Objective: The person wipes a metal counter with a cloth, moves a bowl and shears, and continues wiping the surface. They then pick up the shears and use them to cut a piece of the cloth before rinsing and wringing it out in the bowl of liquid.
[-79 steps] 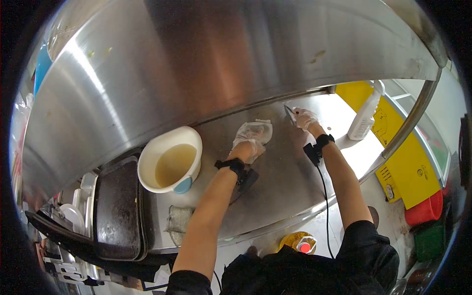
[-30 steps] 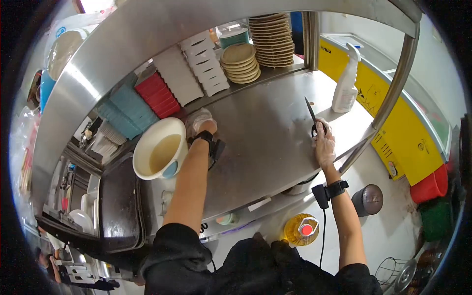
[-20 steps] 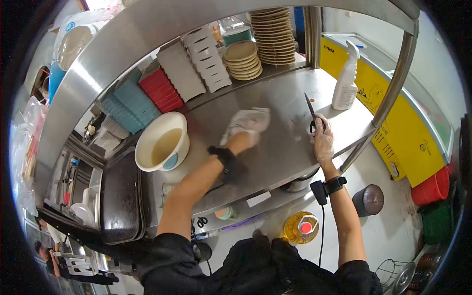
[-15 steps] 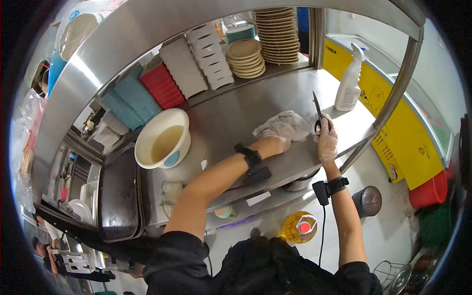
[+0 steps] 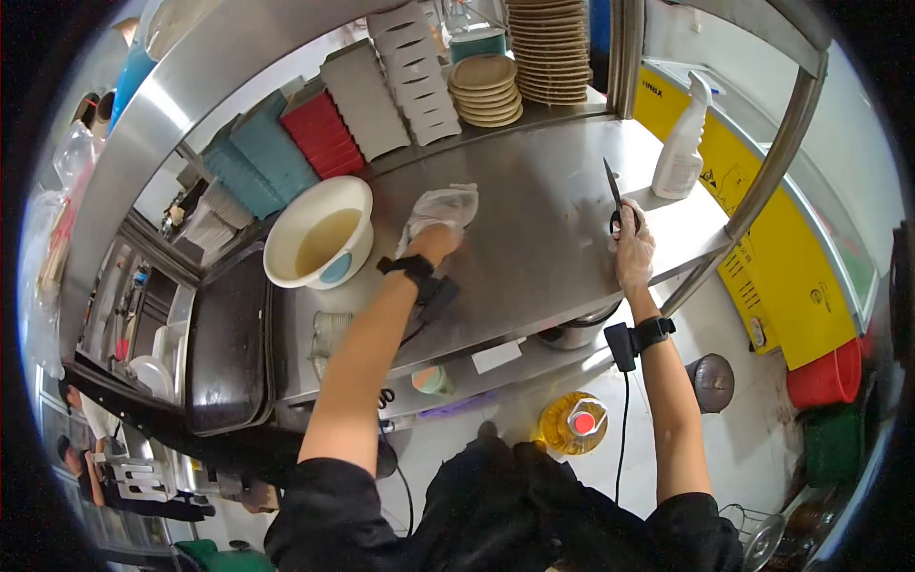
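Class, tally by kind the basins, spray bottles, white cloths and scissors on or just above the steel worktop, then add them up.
White plastic basin: 1
White plastic spray bottle: 1
White cloth: 1
Black-handled scissors: 1
Total: 4

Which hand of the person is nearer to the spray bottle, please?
Right. The right hand, holding scissors, is just below and left of the spray bottle in view; the left hand, on a cloth, is much farther left.

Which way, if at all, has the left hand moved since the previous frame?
Yes: the left hand has moved left across the counter, closer to the white basin.
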A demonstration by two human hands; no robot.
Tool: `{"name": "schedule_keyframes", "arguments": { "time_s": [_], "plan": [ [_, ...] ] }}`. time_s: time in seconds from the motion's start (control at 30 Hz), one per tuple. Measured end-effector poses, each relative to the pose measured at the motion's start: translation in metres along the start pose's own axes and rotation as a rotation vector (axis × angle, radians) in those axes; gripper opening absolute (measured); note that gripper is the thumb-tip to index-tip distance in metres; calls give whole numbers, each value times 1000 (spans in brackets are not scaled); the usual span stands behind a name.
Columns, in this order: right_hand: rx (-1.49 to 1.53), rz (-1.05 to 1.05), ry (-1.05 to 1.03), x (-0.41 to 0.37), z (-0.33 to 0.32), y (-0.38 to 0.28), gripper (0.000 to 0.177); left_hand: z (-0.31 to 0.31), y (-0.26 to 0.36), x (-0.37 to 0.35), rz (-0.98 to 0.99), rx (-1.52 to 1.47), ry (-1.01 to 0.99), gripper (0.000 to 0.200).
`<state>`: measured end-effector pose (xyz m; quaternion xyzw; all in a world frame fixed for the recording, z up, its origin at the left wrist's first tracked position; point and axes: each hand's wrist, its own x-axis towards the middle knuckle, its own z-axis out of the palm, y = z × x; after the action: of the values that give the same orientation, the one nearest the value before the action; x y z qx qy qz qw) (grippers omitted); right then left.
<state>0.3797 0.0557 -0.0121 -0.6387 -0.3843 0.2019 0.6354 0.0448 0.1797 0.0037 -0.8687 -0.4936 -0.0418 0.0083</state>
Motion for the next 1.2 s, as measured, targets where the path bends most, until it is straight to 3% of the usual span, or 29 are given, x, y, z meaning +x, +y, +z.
{"name": "schedule_keyframes", "arguments": {
  "time_s": [0.07, 0.17, 0.23, 0.27, 0.33, 0.43, 0.47, 0.53, 0.6, 0.63, 0.67, 0.7, 0.77, 0.83, 0.93, 1.0, 1.07, 1.1, 1.2],
  "plan": [
    [-69, -110, -1, 2, -1, 5, 36, -15, -1, -29, 67, 132, -55, 46],
    [20, -54, -103, -1, -3, 2, 33, -25, -8, -81, -8, 1, -111, 45],
    [50, -4, -219, 4, -7, 7, 33, -12, -25, -104, 483, 110, 371, 46],
    [79, 46, -328, 5, -8, 9, 32, -21, -4, -114, 479, 108, 369, 46],
    [102, 89, -388, -8, -10, -6, 30, -63, 59, -139, -7, 158, 487, 38],
    [-638, -474, -331, -27, -10, -33, 29, -76, 72, -174, -15, 38, 406, 44],
    [-641, -472, -337, -32, -8, -37, 29, -71, 70, -185, -19, 34, 402, 44],
    [-833, -541, -405, -46, 1, -43, 30, -59, 55, -211, -221, -143, 498, 33],
    [-742, -622, -474, -60, 7, -46, 29, -55, 33, -237, -323, -115, 522, 36],
    [-528, -593, -511, -62, 10, -48, 30, -56, 21, -249, -368, -28, 584, 32],
    [-490, -444, -501, -62, 9, -55, 28, -57, 10, -259, -408, 58, 648, 28],
    [-457, -296, -485, -56, 7, -58, 27, -56, -3, -272, -477, -41, 628, 26],
    [-451, -290, -358, -14, -1, -16, 24, -67, -13, -285, -507, -75, 599, 28],
    [-560, -212, -386, 21, -23, 9, 24, -73, -19, -297, -498, -123, 504, 39],
    [-1022, -281, -157, 32, -41, 11, 22, -68, -21, -304, -346, -164, 435, 45],
    [-997, -165, 63, 34, -48, 16, 35, -67, -21, -305, -347, -204, 370, 50],
    [-1470, -577, -28, 29, -58, 13, 41, -57, -26, -302, -327, -63, 385, 48],
    [-1220, -231, 157, 29, -52, 12, 41, -51, -30, -299, -356, -39, 375, 46],
    [-1281, -340, 257, 12, -47, 4, 47, -38, -47, -300, -349, 32, 392, 49]
  ]
}}
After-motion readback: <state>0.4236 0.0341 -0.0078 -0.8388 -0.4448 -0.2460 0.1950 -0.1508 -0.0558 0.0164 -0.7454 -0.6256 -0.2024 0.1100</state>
